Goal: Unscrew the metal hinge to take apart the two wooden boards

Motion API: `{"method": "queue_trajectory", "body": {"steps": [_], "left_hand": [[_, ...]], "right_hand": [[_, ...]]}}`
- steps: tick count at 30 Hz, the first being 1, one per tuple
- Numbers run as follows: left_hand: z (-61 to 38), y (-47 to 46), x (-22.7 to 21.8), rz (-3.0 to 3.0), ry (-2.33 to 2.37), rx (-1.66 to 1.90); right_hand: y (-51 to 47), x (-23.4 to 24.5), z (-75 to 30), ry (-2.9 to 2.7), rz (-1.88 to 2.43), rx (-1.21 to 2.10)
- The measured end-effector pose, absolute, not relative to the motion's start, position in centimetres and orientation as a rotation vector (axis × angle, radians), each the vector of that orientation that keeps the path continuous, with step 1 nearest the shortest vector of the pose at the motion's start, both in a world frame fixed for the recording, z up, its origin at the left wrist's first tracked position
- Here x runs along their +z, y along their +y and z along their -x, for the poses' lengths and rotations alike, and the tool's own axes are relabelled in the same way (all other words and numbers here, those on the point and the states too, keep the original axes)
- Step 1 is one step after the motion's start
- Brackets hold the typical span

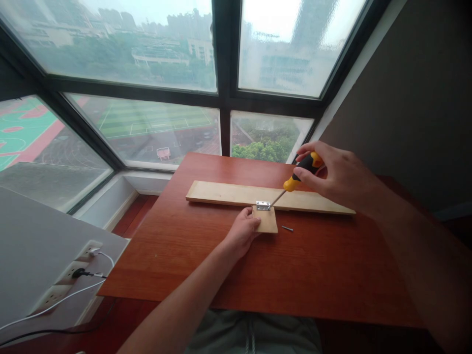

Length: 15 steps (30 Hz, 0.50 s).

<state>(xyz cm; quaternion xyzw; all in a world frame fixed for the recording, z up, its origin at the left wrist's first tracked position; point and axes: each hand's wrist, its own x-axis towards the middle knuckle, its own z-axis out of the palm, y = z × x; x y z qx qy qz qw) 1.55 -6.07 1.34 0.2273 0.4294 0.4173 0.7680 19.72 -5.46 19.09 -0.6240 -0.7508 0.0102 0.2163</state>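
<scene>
My left hand (241, 230) grips a small wooden board (266, 225) by its left edge, thumb on the top face and the other fingers partly hidden. The piece is at the middle of the reddish-brown wooden table (177, 246), on the near side of a long wooden board (221, 192) that runs from left to right. A silver metal hinge (263, 205) sits at the far edge of the small piece, one leaf over it and the other reaching toward the long one. I cannot tell whether the two boards touch.

My right hand (341, 169) holds a yellow-and-black screwdriver (291, 184) by the handle, fingers and thumb closed around its upper part. The tool slants down to the left, its shaft ending at the right side of the hinge's near leaf; whether the tip sits in a screw head is too small to tell.

Just right of the small board, a thin metal screw (287, 229) lies on the tabletop. At the far side stand dark-framed windows (224, 101) with a sports field beyond; at the near left, a black plug (78, 273) is in a wall socket.
</scene>
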Motion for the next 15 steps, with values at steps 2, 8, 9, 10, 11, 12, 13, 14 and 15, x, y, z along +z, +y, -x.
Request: {"method": "queue_trajectory", "body": {"steps": [2,8,9,10,11,12,13,14,15], "left_hand": [[-1.54,-6.08,1.45,-0.491,0.933,0.908],[-1.47,-6.08,1.47,-0.492,0.925,0.907],[-1.46,-6.07,1.44,-0.493,0.925,0.907],[-1.46,-6.07,1.41,-0.494,0.926,0.907],[-1.46,-6.06,1.37,-0.496,0.926,0.906],[-1.47,-6.06,1.34,-0.497,0.925,0.905],[-1.48,-6.05,1.30,-0.499,0.924,0.903],[-1.50,-6.04,1.27,-0.499,0.923,0.902],[-1.51,-6.03,1.25,-0.500,0.922,0.901]], "right_hand": [[-5.27,19.00,-19.75,-2.082,1.733,-0.014],[-5.37,19.13,-19.67,-2.073,1.674,0.003],[-5.45,19.15,-19.74,-2.079,1.659,0.047],[-5.51,19.16,-19.84,-2.089,1.643,0.112],[-5.55,19.16,-19.96,-2.102,1.627,0.189],[-5.58,19.15,-20.07,-2.115,1.617,0.261],[-5.59,19.13,-20.16,-2.126,1.612,0.309],[-5.59,19.12,-20.20,-2.133,1.619,0.320],[-5.58,19.11,-20.19,-2.135,1.633,0.299]]}}
